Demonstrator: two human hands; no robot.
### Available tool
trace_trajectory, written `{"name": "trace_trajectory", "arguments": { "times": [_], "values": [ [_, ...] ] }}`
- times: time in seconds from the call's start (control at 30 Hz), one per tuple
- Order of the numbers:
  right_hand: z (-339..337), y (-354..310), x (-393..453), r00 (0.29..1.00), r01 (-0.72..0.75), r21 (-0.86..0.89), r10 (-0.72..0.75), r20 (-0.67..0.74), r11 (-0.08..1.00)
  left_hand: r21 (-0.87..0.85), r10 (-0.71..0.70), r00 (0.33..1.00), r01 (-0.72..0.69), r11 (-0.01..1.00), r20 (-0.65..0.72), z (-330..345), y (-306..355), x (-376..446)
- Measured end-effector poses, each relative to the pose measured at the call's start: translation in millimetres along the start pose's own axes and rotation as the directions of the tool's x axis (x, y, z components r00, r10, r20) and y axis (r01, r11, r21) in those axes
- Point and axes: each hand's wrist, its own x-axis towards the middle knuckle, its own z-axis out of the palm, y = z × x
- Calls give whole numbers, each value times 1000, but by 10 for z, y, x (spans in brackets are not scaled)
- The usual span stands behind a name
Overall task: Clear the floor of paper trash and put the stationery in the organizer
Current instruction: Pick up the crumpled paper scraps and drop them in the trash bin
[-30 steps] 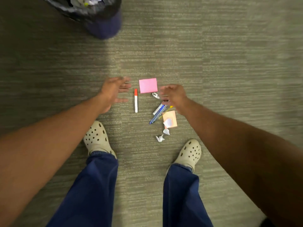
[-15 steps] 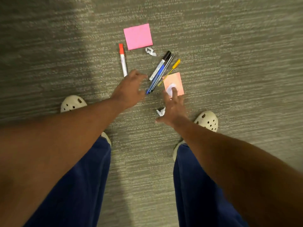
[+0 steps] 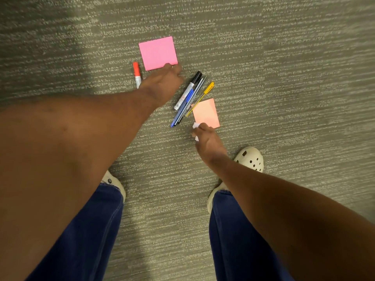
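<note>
Now the left hand (image 3: 162,82) reaches to the lower edge of the pink pad (image 3: 157,52) at upper centre; its grip I cannot tell. Lower, the right hand (image 3: 209,141) pinches white paper scraps (image 3: 195,125) beside the orange pad (image 3: 206,113). Between them lie the pens (image 3: 189,98); the red marker (image 3: 137,74) is left. Bare carpet (image 3: 294,78) is open all around.

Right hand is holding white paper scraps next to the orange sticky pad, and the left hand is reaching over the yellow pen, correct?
Not quite. The head view shows the left hand reaching toward the pink sticky pad, with the yellow pen lying untouched further right. The rest holds: the right hand holds white paper scraps beside the orange sticky pad.
</note>
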Motion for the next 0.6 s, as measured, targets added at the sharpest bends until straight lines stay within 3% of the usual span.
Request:
{"name": "trace_trajectory", "arguments": {
  "times": [0.1, 0.23, 0.33, 0.43, 0.6],
  "values": [
    [-73, 84, 38, 989, -111, 192, 128, -78, 975, 19, -6, 999, 7, 1000, -53, 5, -10, 23],
    [-162, 80, 119, 926, -272, 521, 367, -87, 809, -58, -41, 983, 31, 998, -178, 60, -84, -93],
    [-200, 85, 167, 914, -280, 534, 391, -105, 798, -215, -158, 946, 98, 972, -282, 109, -179, -110],
    [-197, 89, 171, 920, -272, 515, 376, -108, 813, -326, -214, 933, 115, 938, -289, 134, -204, -6],
    [-182, 11, 240, 903, -281, 619, 421, -89, 734, -260, -216, 946, 151, 954, -243, 98, -143, 218]
  ]
}}
